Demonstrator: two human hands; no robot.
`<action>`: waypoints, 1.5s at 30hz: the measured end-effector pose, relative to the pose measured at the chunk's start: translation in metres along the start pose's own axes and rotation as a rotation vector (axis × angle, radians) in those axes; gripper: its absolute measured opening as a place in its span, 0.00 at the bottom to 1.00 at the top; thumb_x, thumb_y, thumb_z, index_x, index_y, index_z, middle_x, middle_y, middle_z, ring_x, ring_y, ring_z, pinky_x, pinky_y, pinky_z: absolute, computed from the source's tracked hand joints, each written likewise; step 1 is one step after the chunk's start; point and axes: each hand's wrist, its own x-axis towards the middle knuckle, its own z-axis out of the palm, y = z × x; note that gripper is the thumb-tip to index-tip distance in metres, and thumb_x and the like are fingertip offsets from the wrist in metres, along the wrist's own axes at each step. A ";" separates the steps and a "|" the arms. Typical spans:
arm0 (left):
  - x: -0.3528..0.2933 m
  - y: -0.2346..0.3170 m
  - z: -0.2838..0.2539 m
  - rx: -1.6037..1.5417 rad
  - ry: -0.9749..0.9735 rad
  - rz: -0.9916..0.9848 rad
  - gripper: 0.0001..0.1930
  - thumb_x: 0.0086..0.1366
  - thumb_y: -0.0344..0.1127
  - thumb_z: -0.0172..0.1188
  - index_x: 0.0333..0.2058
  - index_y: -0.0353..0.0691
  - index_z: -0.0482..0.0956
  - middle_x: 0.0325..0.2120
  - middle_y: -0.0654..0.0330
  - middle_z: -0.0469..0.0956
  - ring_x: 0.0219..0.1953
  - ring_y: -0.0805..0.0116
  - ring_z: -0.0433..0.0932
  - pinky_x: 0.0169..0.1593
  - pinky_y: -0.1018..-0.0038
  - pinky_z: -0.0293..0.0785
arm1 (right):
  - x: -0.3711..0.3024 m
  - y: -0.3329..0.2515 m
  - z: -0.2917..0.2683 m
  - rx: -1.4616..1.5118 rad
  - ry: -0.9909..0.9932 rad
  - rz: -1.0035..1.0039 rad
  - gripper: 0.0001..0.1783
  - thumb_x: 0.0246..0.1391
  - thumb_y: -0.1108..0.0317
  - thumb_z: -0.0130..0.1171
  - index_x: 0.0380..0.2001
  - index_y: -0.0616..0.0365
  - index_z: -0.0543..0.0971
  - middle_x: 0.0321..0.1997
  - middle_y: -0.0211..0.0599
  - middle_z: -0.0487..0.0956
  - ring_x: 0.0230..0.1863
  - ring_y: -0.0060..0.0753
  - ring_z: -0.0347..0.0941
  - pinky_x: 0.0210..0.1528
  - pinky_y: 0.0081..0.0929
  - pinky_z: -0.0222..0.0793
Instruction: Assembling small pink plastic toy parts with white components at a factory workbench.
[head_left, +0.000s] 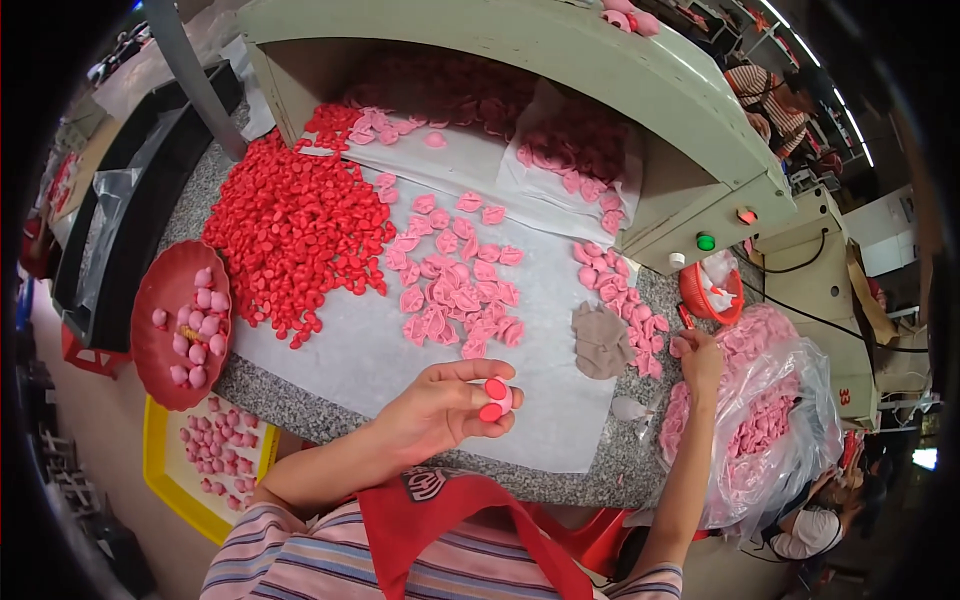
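Note:
Near the front of the white paper, my left hand (pixel 445 405) pinches a small pink rubbery ball (pixel 505 398) between thumb and fingers. Two red discs (pixel 495 388) show on its face, one above the other. Over at the right, my right hand (pixel 702 362) reaches to the worktop beside the pink pieces (pixel 630 308), its fingers drawn together. A small red stick-like item (pixel 686 316) lies against its fingertips; whether they grip it is unclear. Mid-paper is a loose pile of folded pink pieces (pixel 440 285). A big heap of red discs (pixel 290 230) spreads to its left.
A red scalloped bowl (pixel 150 340) with pink balls stands at left, above a yellow tray (pixel 170 500). A grey-green machine (pixel 500 40) arches across the back. On the right are a red basket (pixel 735 308), a plastic bag (pixel 820 400) of pink pieces and a grey-brown cloth (pixel 600 340).

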 end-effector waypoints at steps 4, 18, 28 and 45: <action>0.003 0.001 -0.005 0.024 0.016 0.033 0.14 0.51 0.25 0.53 0.39 0.40 0.74 0.36 0.50 0.72 0.31 0.63 0.71 0.35 0.76 0.70 | -0.015 -0.058 -0.031 0.116 0.029 -0.105 0.11 0.39 0.69 0.60 0.30 0.58 0.78 0.29 0.39 0.76 0.28 0.34 0.74 0.32 0.27 0.68; -0.024 0.014 -0.028 0.166 0.021 0.129 0.12 0.53 0.24 0.51 0.39 0.37 0.72 0.34 0.53 0.72 0.31 0.66 0.73 0.34 0.76 0.73 | -0.093 -0.181 0.041 -0.057 0.017 -0.270 0.09 0.35 0.66 0.62 0.24 0.56 0.77 0.26 0.37 0.74 0.30 0.40 0.71 0.33 0.34 0.67; -0.029 0.018 -0.041 0.158 0.061 0.122 0.13 0.55 0.27 0.53 0.41 0.35 0.70 0.32 0.57 0.74 0.31 0.70 0.75 0.38 0.73 0.74 | -0.129 -0.240 -0.011 0.789 -0.044 -0.087 0.04 0.38 0.77 0.58 0.21 0.60 0.73 0.20 0.33 0.70 0.21 0.29 0.67 0.26 0.21 0.63; -0.005 -0.021 -0.011 0.296 0.185 0.211 0.09 0.56 0.23 0.50 0.37 0.36 0.71 0.32 0.63 0.74 0.33 0.77 0.72 0.34 0.80 0.69 | -0.157 -0.242 -0.034 0.607 0.077 -0.647 0.16 0.30 0.83 0.57 0.29 0.60 0.72 0.27 0.37 0.70 0.26 0.36 0.66 0.26 0.27 0.64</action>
